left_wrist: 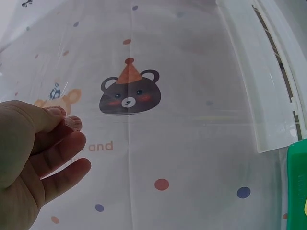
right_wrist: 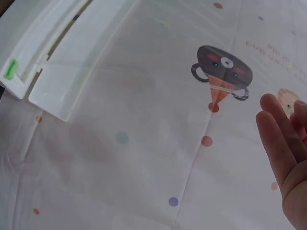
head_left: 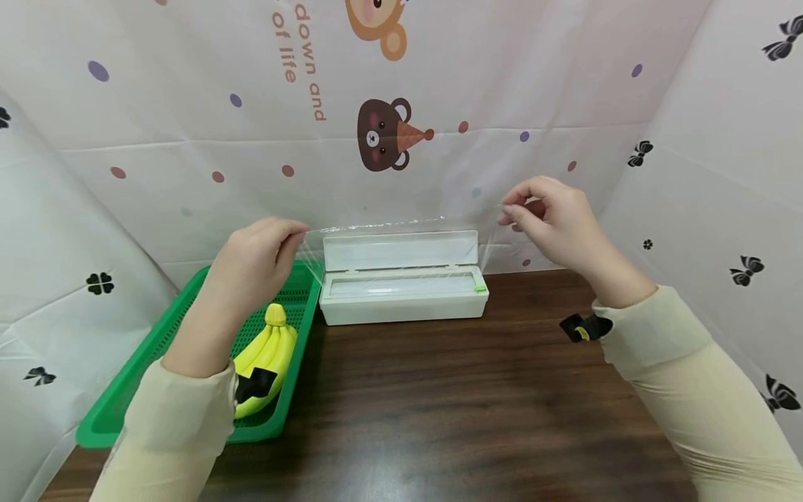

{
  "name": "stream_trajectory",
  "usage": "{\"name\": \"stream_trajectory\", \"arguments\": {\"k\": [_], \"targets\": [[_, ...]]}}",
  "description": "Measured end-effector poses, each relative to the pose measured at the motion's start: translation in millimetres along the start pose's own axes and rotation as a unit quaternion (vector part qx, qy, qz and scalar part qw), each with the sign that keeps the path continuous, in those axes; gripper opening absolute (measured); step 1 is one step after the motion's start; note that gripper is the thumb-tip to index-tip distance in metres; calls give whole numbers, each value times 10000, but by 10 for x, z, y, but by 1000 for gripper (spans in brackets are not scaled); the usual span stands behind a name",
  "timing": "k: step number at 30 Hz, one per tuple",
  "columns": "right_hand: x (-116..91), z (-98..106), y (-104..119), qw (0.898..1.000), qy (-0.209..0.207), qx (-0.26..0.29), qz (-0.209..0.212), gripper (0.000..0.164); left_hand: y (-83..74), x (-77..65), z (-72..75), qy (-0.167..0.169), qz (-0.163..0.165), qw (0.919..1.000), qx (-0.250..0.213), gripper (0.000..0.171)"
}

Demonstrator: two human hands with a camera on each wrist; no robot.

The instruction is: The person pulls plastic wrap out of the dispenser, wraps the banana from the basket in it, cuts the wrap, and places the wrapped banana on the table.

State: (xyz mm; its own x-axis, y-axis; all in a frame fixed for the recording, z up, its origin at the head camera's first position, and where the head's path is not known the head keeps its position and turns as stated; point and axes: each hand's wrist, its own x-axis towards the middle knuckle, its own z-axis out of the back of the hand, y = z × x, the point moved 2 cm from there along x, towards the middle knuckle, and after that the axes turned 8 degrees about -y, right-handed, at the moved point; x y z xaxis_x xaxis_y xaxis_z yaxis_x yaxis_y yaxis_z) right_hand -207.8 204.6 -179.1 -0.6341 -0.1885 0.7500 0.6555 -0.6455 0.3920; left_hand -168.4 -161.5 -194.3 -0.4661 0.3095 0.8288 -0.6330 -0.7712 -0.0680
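Note:
A sheet of clear plastic wrap (head_left: 383,225) stretches between both hands, rising out of a long white wrap dispenser (head_left: 401,309) whose lid (head_left: 401,252) stands raised at the back. My left hand (head_left: 260,258) pinches one upper corner between thumb and forefinger, above the green basket. In the left wrist view the other fingers of the left hand (left_wrist: 53,158) are spread loosely. The opposite corner is pinched by my right hand (head_left: 552,216), higher and to the right of the dispenser. A small green slider (head_left: 480,288) sits at the dispenser's right end.
A green plastic basket (head_left: 307,335) stands on the left, holding a bunch of yellow bananas (head_left: 270,352) partly behind the left sleeve. The dark wooden table (head_left: 439,404) spreads in front of the dispenser. Patterned cloth (head_left: 502,84) hangs behind and at both sides.

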Motion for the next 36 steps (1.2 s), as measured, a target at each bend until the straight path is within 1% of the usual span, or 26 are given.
{"name": "stream_trajectory", "arguments": {"k": [3,7,12,17,20,22,27,31,36], "targets": [[79,-20,-37,9997,68,-4,-241,9,28,22,-20,6,-45,10000,-4,15],[198,-55,-78,9989,108,-99,-445,11,85,85,-51,-16,-102,9999,-23,15],[329,-90,-113,9972,165,-291,-667,14,170,230,-87,120,96,9999,-45,16],[395,-111,-126,9958,192,-237,-863,17,261,341,-126,225,270,9994,63,17],[437,-114,-136,9952,172,-208,-944,18,289,395,-139,269,345,9989,167,18],[461,-110,-146,9948,133,-205,-990,19,295,433,-145,276,362,9987,230,19],[477,-83,-157,9935,55,-151,-1128,18,279,506,-142,384,531,9973,332,20],[467,-65,-150,9932,20,-53,-1162,18,251,530,-117,510,748,9952,367,20],[465,-50,-136,9938,-35,-35,-1107,18,227,551,-90,514,792,9947,411,21]]}}
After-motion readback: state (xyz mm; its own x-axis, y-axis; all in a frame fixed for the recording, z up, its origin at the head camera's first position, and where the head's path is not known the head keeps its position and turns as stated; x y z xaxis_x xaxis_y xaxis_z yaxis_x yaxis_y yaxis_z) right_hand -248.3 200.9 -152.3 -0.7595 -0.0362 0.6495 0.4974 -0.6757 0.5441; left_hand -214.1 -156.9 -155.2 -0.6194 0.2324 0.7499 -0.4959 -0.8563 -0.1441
